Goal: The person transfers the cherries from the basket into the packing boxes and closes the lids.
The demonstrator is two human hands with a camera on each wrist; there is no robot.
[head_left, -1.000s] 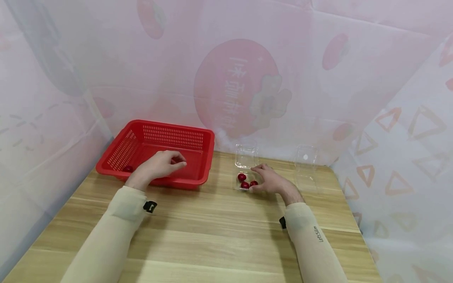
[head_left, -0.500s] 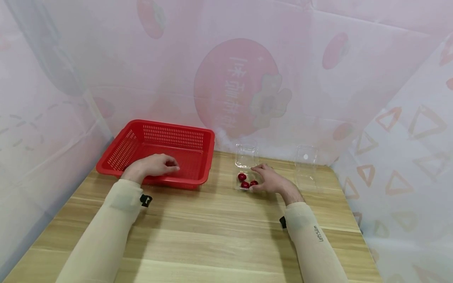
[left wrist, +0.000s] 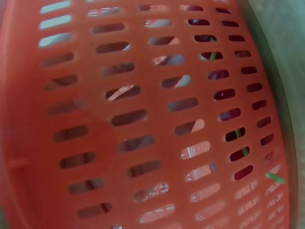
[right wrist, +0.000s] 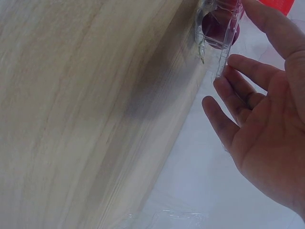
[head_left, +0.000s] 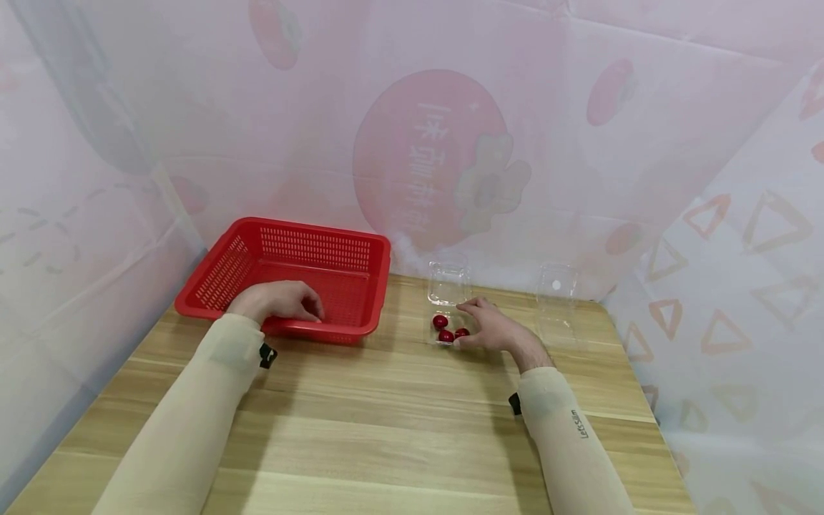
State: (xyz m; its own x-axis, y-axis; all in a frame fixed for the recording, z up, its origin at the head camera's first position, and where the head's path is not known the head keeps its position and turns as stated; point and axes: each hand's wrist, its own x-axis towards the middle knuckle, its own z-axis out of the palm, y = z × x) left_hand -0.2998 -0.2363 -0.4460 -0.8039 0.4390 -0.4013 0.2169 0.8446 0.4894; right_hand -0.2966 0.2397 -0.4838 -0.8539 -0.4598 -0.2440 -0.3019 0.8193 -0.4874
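Observation:
My left hand (head_left: 277,300) reaches over the near rim of the red plastic basket (head_left: 380,286), fingers bent down inside it. In the left wrist view the slotted basket wall (left wrist: 157,105) fills the picture and hides the fingers; dark red fruit and green stems show through its slots. I cannot tell whether this hand holds anything. With thumb and forefinger spread across its right side, my right hand (head_left: 492,329) holds a clear clamshell box (head_left: 433,336). Several dark red cherries (head_left: 445,336) lie in it. Its lid (head_left: 448,284) stands open behind.
A second clear clamshell box (head_left: 556,304) stands open to the right of the right hand. The wooden table (head_left: 386,415) runs back to a printed cloth wall (head_left: 309,143), with cloth on both sides too.
My left hand has moved left and lower into the basket, its fingers turning down. A cherry seen earlier at the basket's near left is hidden from view now. The right hand has kept still.

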